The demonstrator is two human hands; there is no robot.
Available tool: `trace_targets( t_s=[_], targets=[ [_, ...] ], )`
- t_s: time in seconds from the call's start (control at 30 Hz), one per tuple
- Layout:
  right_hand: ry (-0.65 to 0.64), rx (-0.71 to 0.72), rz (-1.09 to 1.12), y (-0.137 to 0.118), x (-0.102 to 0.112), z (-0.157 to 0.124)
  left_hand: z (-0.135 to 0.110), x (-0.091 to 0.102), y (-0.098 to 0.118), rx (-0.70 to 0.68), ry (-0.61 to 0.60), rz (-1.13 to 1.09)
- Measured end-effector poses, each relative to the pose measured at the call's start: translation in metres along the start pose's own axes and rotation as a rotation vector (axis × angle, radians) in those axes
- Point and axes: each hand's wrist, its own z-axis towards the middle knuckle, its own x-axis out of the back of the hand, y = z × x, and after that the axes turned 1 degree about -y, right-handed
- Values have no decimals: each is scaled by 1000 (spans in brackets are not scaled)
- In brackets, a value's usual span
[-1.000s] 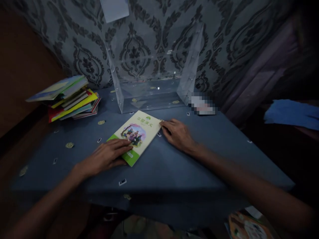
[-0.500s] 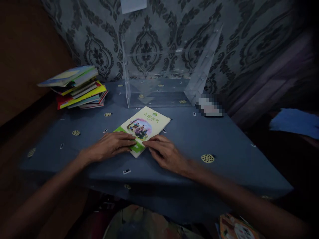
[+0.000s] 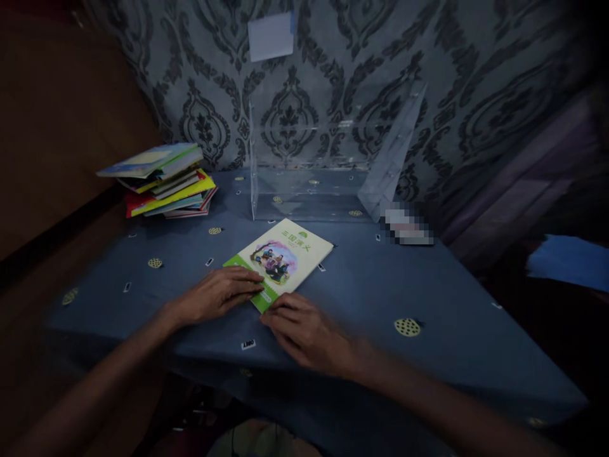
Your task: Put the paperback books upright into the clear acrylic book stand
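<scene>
A closed book [image 3: 309, 257] with a pale cover, a round colour picture and a green lower band lies slanted on the table. My left hand [image 3: 221, 292] rests on its lower left part, with the fingers stretched out flat over the green band. At the book's near corner is my right hand [image 3: 309, 330], its thumb and fingers closed together on that corner. The fingertips hide part of the lower edge.
Behind the book stands a clear plastic stand [image 3: 314, 181]. A messy stack of books [image 3: 166, 184] is at the back left. A blurred-out object [image 3: 409, 227] lies to the right. Patterned cloth [image 3: 457, 355] covers the table, and a paper [image 3: 271, 38] hangs on the wall.
My right hand has slid from the book's lower right edge down to its near corner. The left hand stays on the cover. The whole view has shifted, so everything appears lower.
</scene>
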Motion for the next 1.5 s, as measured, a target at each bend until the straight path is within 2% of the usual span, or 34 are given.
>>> trace_targets(
  t_s=[0.13, 0.23, 0.37, 0.47, 0.57, 0.77, 0.87, 0.97, 1.07, 1.27, 1.37, 1.5],
  targets=[
    [7, -24, 24, -1, 3, 0, -2, 0, -19, 146, 91, 55],
    [-44, -74, -6, -2, 2, 3, -1, -1, -31, 292, 159, 105],
    [-189, -221, -190, -4, -5, 13, 3, -5, -33, 388, 190, 182],
    [-240, -292, -253, -4, -4, 14, 6, -8, -29, 421, 205, 221],
    [-202, -305, -246, 1, 7, -4, 9, -12, -20, 399, 184, 172],
    [-68, -306, -283, 27, 47, -59, 24, -20, 16, 218, 97, -61],
    [-27, -355, -383, 30, 57, -68, 37, -19, 24, 144, 54, -69],
    [10, -350, -430, 23, 51, -60, 53, -14, 16, 115, 55, 7],
    [34, -319, -396, 9, 31, -43, 64, -11, -1, 96, 69, 31],
    [-47, -273, -374, -15, -6, -9, 63, -21, -19, 61, 165, -82],
    [-93, -227, -374, -18, -11, 1, 59, -27, -20, 58, 215, -95],
    [-115, -209, -313, -17, -3, 1, 58, -29, -19, 64, 256, -75]
  ],
)
